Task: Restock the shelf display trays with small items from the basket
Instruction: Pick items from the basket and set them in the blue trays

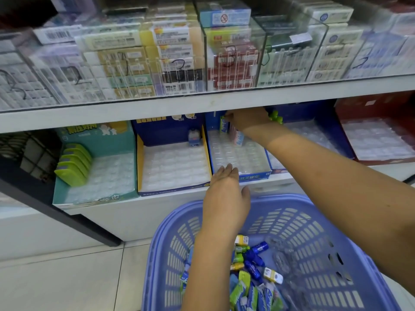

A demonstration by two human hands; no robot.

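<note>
Down on the shelf, right grip pinches a packet in the blue tray, left grip open-fingered on its rim.

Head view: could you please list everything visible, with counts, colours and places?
basket: one, blue, bottom centre
small items: many, green, blue, yellow, in basket
teal tray: one, lower shelf left
green items: several, in teal tray
blue trays: three, lower shelf middle
red tray: one, lower shelf right
boxed packs: many, mixed colours, upper shelf
left hand: open, at middle blue tray front
right hand: pinches green-white pack at that tray's back
</note>
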